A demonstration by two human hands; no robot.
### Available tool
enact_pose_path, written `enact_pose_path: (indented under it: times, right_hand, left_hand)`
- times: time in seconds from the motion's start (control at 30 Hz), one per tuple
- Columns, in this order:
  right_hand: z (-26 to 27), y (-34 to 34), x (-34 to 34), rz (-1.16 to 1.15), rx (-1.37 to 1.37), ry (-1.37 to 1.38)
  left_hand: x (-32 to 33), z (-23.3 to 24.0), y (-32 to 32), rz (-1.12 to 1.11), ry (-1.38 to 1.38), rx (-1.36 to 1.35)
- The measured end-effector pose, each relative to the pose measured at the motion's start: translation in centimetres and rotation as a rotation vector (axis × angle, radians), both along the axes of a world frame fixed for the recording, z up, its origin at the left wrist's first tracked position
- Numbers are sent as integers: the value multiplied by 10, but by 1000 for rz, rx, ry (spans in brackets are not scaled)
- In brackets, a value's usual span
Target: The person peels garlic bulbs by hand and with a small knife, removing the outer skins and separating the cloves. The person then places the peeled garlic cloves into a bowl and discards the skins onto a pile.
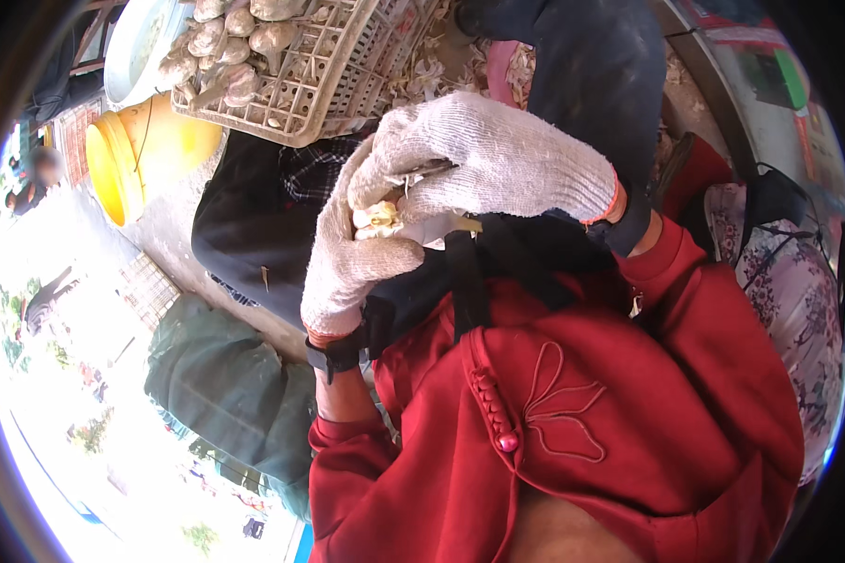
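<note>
Both my hands wear off-white knit cotton gloves with orange cuffs, and they meet above my dark-clothed lap. My left hand [345, 260] cups a garlic bulb [377, 217] between its fingers and thumb. From the right, my right hand [486, 158] curls over the same bulb, its fingertips against it and partly hidden. The bulb looks pale with a yellowish part facing up. Beside it, below the right hand, sticks out a pale, narrow piece with a yellowish end [465, 224]; whether it is the bulb's stem or something else I cannot tell.
A plastic crate [310, 91] beyond my hands carries several unpeeled garlic bulbs [218, 42]. Left of it are a yellow bucket [148, 148] on its side and a whitish tub [137, 56]. Garlic skins [429, 77] litter the ground. A dark green sack [218, 373] lies at left.
</note>
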State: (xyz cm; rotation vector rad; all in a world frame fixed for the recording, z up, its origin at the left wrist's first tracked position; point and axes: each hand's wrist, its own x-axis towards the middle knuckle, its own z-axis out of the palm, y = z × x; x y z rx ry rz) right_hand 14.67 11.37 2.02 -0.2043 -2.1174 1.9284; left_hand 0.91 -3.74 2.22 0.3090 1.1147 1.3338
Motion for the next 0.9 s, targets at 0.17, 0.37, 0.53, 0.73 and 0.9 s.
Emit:
enact_pose_path:
  times: [0.17, 0.37, 0.53, 0.73, 0.9]
  right_hand:
    - [6, -6, -6, 23, 131, 79]
    - [-11, -29, -7, -330, 275, 40]
    - [-5, -37, -8, -447, -300, -196]
    - [-19, -44, -12, -578, -998, -358]
    - [-66, -44, -12, -371, 626, -316]
  left_hand:
    - [-9, -2, -8, -83, -109, 78]
    - [5, 11, 9, -146, 265, -256]
    - [8, 0, -1, -134, 659, -81]
    - [29, 7, 0, -120, 780, 4]
    - [29, -5, -6, 130, 259, 33]
